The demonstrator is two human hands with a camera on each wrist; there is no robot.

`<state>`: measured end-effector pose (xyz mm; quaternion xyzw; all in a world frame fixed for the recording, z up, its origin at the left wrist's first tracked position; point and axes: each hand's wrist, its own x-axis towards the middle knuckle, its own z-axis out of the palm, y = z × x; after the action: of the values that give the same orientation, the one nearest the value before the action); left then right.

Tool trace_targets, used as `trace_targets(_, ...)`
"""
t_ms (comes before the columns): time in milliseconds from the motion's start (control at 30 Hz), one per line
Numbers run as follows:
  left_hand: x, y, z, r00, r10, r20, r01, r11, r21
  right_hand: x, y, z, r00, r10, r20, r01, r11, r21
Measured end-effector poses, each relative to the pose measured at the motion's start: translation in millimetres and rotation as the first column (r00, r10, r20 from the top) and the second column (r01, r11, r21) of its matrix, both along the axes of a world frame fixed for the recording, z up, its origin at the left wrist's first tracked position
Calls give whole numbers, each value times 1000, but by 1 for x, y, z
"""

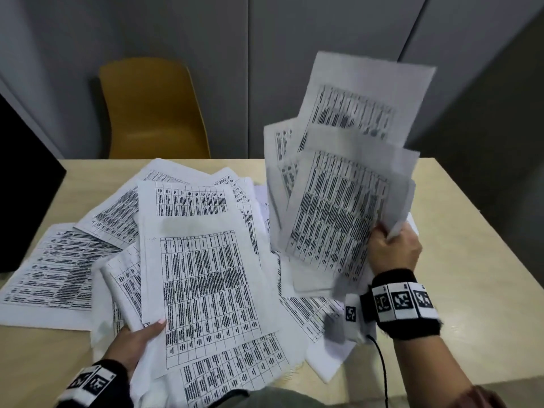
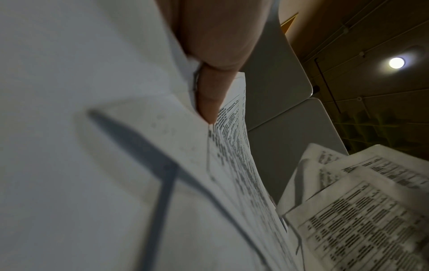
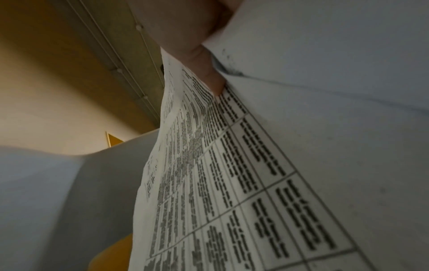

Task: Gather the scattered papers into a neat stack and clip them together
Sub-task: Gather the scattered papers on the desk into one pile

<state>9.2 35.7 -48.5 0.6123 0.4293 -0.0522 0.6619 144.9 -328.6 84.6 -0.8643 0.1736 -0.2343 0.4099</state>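
White printed sheets with black tables lie scattered over the wooden table (image 1: 459, 260). My right hand (image 1: 393, 245) grips a fanned bundle of sheets (image 1: 341, 207) by its lower right edge and holds it tilted up above the table; the right wrist view shows the thumb (image 3: 209, 73) pressed on the printed side (image 3: 243, 183). My left hand (image 1: 138, 340) holds the near edge of a large sheet (image 1: 203, 284) at the front left, thumb on top. In the left wrist view the thumb (image 2: 209, 95) pinches that paper (image 2: 232, 165). No clip is in view.
More sheets (image 1: 56, 269) spread toward the table's left edge. A yellow chair (image 1: 150, 110) stands behind the table against grey panels. A dark object (image 1: 20, 201) sits at the far left. Bare tabletop shows to the right of the papers.
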Motion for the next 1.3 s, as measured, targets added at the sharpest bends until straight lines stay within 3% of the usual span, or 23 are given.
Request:
trace_targets(167,0,1,2,1000,-19,2,19,1000,16,11,3,15,993,-54,108,36,987,159)
trace_targets(233,-1,2,0,1000,-22,-8,22,1000,22,15,8,11,999,-25,47,11,960,280)
trace_targets(300,-1,1,-1,1000,-20,-5,20,1000,18,13,21,1,990,98,-98,-45,896,441)
trace_targets(367,-1,1,0,1000,-25,-5,25,999,24,8,38,-21,923,225,-312,-31,853,522)
trace_targets(467,0,-2,4,1000,-21,20,21,1000,10,-4,59,-53,771,343,-536,-86,891,446)
trace_targets(600,1,-6,9,997,24,80,-23,1000,-18,-19,82,-69,622,435,-651,-170,887,430)
trace_targets(667,0,-9,9,995,18,102,-16,1000,-20,-23,92,-73,596,487,-638,-217,863,456)
trace_targets(800,-3,-11,9,993,-48,106,48,999,9,-23,99,-80,661,469,-585,-308,881,358)
trace_targets(900,-4,-11,10,992,-62,110,60,998,24,-26,100,-86,697,403,-594,-287,915,284)
trace_targets(1033,-5,-5,3,995,-69,73,68,998,17,-39,110,-92,638,474,-607,-367,880,301)
trace_targets(1133,-5,-4,1,996,-56,67,57,998,-9,-32,105,-93,634,500,-590,-378,866,328)
trace_targets(1200,-5,-3,-3,996,-45,82,45,999,8,-17,91,-96,690,453,-565,-307,889,339)
trace_targets(1300,-7,0,-6,995,-37,95,34,999,36,17,57,-100,801,280,-530,-6,888,460)
